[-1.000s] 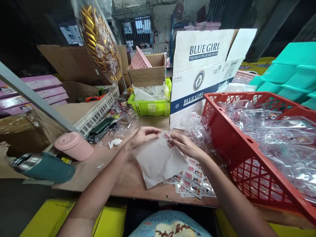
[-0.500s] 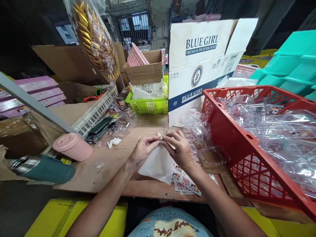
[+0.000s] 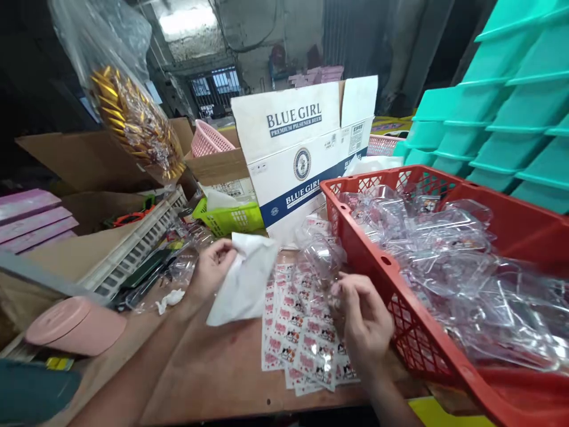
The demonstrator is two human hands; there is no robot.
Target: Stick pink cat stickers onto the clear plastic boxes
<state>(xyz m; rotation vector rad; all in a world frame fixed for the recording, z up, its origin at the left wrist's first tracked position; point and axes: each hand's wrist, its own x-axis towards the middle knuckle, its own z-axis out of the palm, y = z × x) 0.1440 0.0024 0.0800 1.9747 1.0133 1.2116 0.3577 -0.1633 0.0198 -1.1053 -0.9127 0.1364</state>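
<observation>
Fingers of the left hand (image 3: 208,276), at about eight o'clock from the centre of the head view, are pinched together on the upper left edge of a plain white paper sheet (image 3: 249,281), which hangs at seven o'clock, tilted over the wooden tabletop (image 3: 208,379). Thumb and fingertips of the right hand (image 3: 367,320), between four and five o'clock, are drawn close together beside loose clear plastic pieces (image 3: 324,255); blur hides whether they clamp on anything.

Printed cat sticker sheets (image 3: 297,332) lie overlapping at six o'clock, between the hands. At three to four o'clock, just beside the right hand, stands a red plastic crate (image 3: 528,234) of clear plastic containers (image 3: 448,231). The Blue Girl beer carton (image 3: 267,148) rises at twelve.

Pinched along one edge only, the paper may fold, crease or slip if tugged. Brushing the overlapping sheets could slide them apart, as nothing seems to pin them. With so little room by the crate, the right knuckles may knock its wall.
</observation>
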